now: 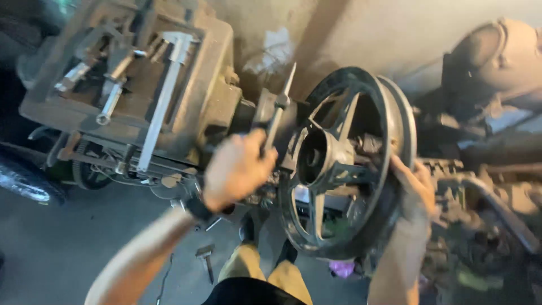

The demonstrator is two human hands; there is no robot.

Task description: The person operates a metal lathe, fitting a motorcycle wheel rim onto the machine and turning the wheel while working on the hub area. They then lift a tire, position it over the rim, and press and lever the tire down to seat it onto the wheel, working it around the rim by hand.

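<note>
A dark alloy wheel rim with spokes stands upright on the machine in front of me. My right hand grips its right edge. My left hand is shut on the handle of a slim metal tool, a caliper-like bar that points up and to the right, close to the wheel's hub. My legs in tan trousers show below.
A grimy lathe headstock stands at the left; its top tray holds a large caliper, wrenches and other tools. A small hammer lies on the concrete floor. Greasy machine parts crowd the right. A tyre sits at far left.
</note>
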